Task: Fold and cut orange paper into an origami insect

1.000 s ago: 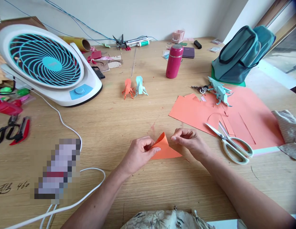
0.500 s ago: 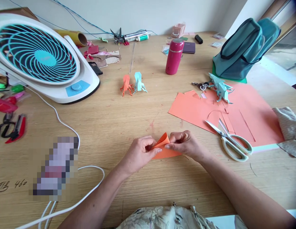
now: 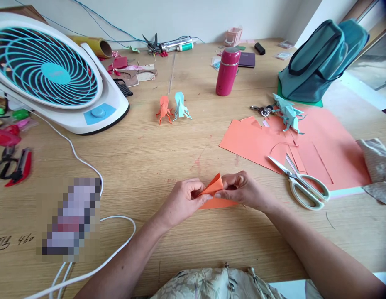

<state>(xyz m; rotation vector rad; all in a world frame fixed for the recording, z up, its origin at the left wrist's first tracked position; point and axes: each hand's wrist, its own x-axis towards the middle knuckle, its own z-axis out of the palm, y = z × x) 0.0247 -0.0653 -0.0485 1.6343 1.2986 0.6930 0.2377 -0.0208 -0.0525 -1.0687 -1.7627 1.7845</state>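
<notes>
A small folded orange paper [image 3: 215, 195] lies on the wooden table [image 3: 168, 149] in front of me, one flap raised. My left hand [image 3: 183, 199] pinches its left corner between thumb and fingers. My right hand [image 3: 244, 190] pinches the raised flap from the right, fingers curled. The two hands almost touch over the paper.
White-handled scissors [image 3: 300, 180] lie on a large cut orange sheet [image 3: 305, 145] to the right. Orange and blue paper figures [image 3: 172, 109] stand mid-table, another blue one [image 3: 288, 114] by keys. A fan [image 3: 56, 77] with white cable, magenta bottle [image 3: 228, 71], teal backpack [image 3: 317, 62], red tools [image 3: 15, 164] at left.
My right hand has moved left from beside the paper onto its raised flap and closed on it. The left hand has kept its pinch. The view shifted slightly.
</notes>
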